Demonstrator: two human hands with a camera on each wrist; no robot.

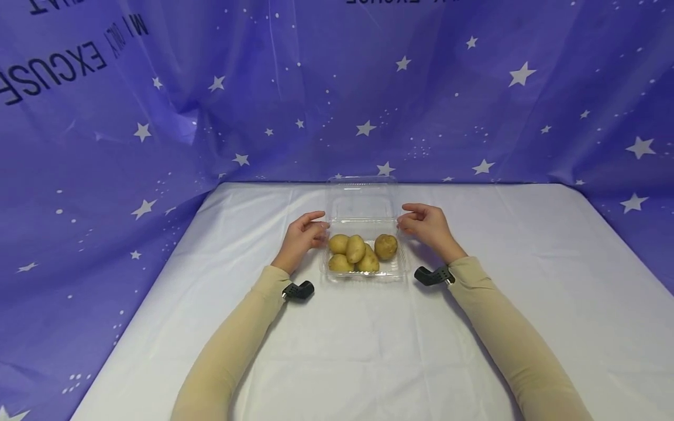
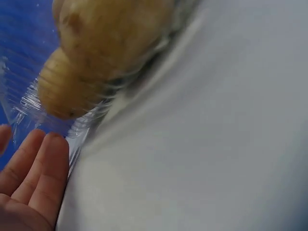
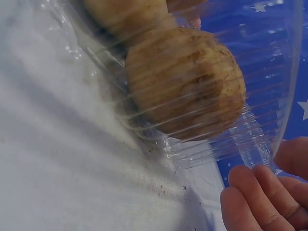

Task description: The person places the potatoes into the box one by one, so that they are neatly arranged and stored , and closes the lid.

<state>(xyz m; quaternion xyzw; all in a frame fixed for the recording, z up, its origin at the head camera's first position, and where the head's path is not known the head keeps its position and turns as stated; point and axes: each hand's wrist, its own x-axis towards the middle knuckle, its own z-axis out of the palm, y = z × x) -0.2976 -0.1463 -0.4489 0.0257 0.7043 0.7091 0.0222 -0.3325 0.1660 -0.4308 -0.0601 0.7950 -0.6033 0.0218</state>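
Note:
An open clear plastic clamshell container point(image 1: 389, 268) stands on the white cloth, its transparent lid point(image 1: 362, 202) folded back behind the base. Several potatoes point(image 1: 355, 249) lie in it, most of them grouped on the left, with a browner potato point(image 1: 386, 247) by the right wall. My left hand point(image 1: 301, 237) is at the rear left corner, its fingers point(image 2: 50, 173) extended beside the ribbed wall. At the opposite rear corner, my right hand point(image 1: 429, 228) has its fingertips point(image 3: 240, 175) at the container's edge, loosely bent; any firm grip there is not visible.
A white cloth point(image 1: 368, 351) covers the table under both arms. Behind and to the left hangs a purple-blue curtain point(image 1: 316, 88) with white stars and lettering. Each wrist carries a black camera mount point(image 1: 298, 291) over a beige sleeve.

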